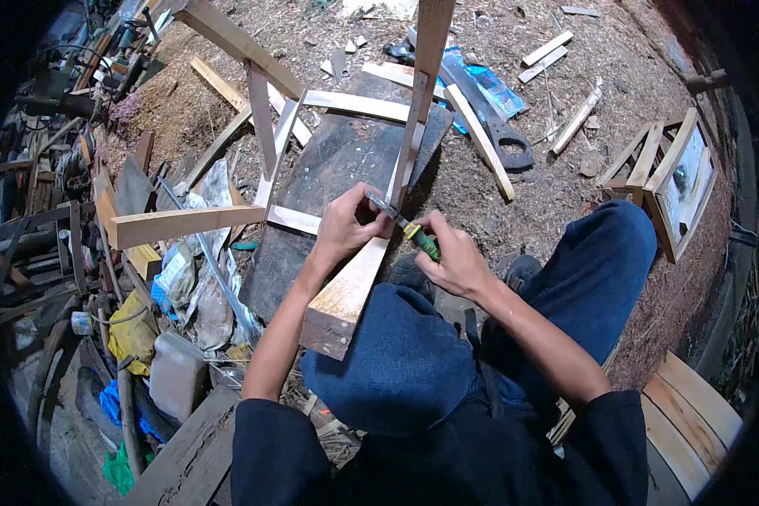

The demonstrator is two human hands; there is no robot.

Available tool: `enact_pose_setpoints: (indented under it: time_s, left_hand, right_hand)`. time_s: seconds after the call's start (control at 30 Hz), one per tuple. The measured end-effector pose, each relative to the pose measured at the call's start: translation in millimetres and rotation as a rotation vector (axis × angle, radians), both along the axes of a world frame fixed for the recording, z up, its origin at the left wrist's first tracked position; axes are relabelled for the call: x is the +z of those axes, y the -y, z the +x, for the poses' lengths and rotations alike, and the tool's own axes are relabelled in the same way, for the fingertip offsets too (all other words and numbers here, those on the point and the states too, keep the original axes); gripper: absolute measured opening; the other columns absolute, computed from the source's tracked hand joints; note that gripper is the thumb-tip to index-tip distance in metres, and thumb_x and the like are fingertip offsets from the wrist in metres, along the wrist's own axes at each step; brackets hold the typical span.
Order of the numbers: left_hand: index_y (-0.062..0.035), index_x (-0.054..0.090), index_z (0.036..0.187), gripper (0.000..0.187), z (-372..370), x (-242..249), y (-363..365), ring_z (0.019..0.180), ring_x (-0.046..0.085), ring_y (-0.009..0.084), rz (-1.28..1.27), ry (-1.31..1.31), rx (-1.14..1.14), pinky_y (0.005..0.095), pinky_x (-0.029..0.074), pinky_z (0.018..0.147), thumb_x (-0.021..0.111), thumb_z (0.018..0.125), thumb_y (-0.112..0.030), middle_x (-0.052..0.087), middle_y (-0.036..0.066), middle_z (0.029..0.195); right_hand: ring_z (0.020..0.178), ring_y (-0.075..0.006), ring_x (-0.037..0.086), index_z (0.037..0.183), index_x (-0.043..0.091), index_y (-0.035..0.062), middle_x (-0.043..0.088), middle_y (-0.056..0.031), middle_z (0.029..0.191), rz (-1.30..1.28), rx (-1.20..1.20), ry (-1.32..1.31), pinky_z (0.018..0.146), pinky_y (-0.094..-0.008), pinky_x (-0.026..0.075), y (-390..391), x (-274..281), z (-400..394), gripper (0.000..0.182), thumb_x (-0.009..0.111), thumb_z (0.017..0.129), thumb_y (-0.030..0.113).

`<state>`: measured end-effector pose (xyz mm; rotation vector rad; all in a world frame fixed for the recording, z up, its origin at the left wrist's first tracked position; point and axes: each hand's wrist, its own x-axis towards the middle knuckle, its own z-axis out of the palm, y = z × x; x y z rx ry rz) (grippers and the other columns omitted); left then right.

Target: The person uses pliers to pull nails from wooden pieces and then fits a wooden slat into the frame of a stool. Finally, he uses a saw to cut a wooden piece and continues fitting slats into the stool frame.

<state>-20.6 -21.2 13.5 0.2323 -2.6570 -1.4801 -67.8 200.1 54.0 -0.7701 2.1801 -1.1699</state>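
Observation:
In the head view, my right hand (457,260) is closed around the green and yellow handle of a chisel (417,237). Its grey metal blade slants up and left across a pale wooden leg (347,285) of a stool-like frame. My left hand (346,223) grips that leg from the left side, with its fingertips close to the blade's tip. Where exactly the blade meets the wood is hidden by the fingers. The leg's square end rests above my left thigh. More legs and pale rails (358,104) of the frame spread out beyond my hands.
Under the frame lies a dark worn board (333,173). A handsaw (497,135) and loose wood strips (481,139) sit on shavings beyond. At right stands another wooden frame (649,181). Scrap wood, plastic bags and a whitish jug (177,375) crowd the left.

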Motion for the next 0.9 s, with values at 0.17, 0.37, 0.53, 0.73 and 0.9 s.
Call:
enact_pose_setpoints:
  time_s: [0.17, 0.37, 0.53, 0.73, 0.9]
  left_hand:
    - [-0.0046, 0.059, 0.089, 0.024, 0, -6, 2, 0.064, 0.061, 0.0199, 0.014, -0.026, -0.019, 0.0325, 0.051, 0.061, 0.078, 0.077, -0.013, 0.060, 0.007, 0.073]
    - [-0.0043, 0.058, 0.087, 0.024, -2, -4, 4, 0.064, 0.060, 0.0212, 0.048, -0.009, -0.057, 0.0329, 0.051, 0.062, 0.077, 0.077, -0.013, 0.060, 0.007, 0.074]
    - [-0.0046, 0.059, 0.089, 0.023, -1, -8, 5, 0.066, 0.060, 0.0214, 0.016, 0.010, -0.047, 0.0333, 0.050, 0.063, 0.077, 0.078, -0.013, 0.060, 0.007, 0.075]
    - [-0.0045, 0.057, 0.088, 0.023, -3, -7, 6, 0.065, 0.059, 0.0216, 0.031, -0.006, -0.076, 0.0335, 0.050, 0.063, 0.076, 0.078, -0.015, 0.059, 0.008, 0.075]
    - [-0.0041, 0.055, 0.085, 0.023, -2, -2, 5, 0.066, 0.060, 0.0208, 0.025, -0.015, -0.072, 0.0327, 0.050, 0.064, 0.075, 0.078, -0.012, 0.058, 0.007, 0.075]
  right_hand:
    - [0.079, -0.0465, 0.065, 0.116, 0.049, 0.0034, 0.064, -0.0261, 0.081, -0.098, -0.039, -0.020, 0.069, -0.0515, 0.050, -1, 5, 0, 0.039, 0.063, 0.081, 0.013]
    - [0.080, -0.0459, 0.065, 0.115, 0.050, 0.0029, 0.064, -0.0264, 0.082, -0.057, -0.013, -0.010, 0.069, -0.0502, 0.050, -2, -3, -5, 0.037, 0.064, 0.081, 0.013]
    - [0.079, -0.0454, 0.065, 0.115, 0.049, 0.0033, 0.064, -0.0262, 0.081, -0.187, -0.050, -0.072, 0.068, -0.0506, 0.051, -2, 4, -3, 0.037, 0.064, 0.082, 0.014]
    - [0.077, -0.0452, 0.066, 0.115, 0.050, 0.0036, 0.064, -0.0254, 0.081, 0.001, -0.007, -0.010, 0.067, -0.0512, 0.051, -4, 0, -7, 0.038, 0.064, 0.082, 0.015]
    - [0.077, -0.0446, 0.066, 0.116, 0.049, 0.0025, 0.065, -0.0254, 0.080, 0.056, 0.029, -0.041, 0.066, -0.0514, 0.052, -2, -3, -9, 0.038, 0.063, 0.082, 0.014]
